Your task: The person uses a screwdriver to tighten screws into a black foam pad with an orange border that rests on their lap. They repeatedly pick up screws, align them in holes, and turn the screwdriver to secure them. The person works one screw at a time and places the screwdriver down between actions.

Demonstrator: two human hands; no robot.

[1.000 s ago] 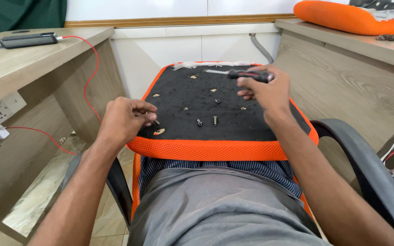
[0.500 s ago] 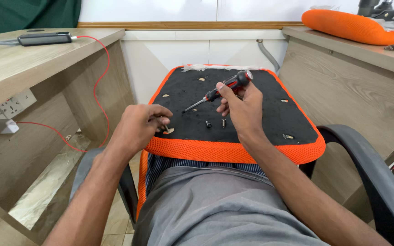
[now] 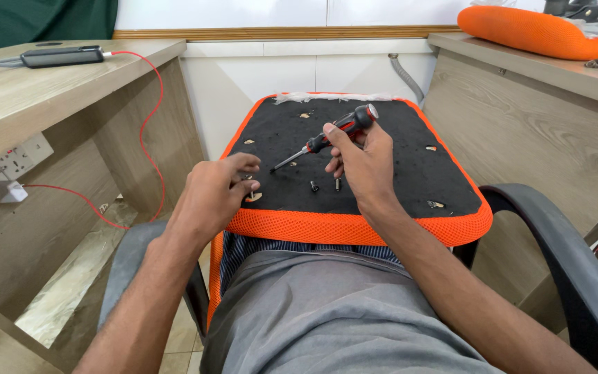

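— Screwdriver: just one, red and black, tip slanting down-left over the seat pad across the lap.

— And the loose bits?

— Two small dark screws stand just beside the right hand, which is clamped around the screwdriver's handle, wrist raised.

— The other one?

— Left hand lies palm down at the pad's near-left edge, fingers spread apart, holding nothing I can see.
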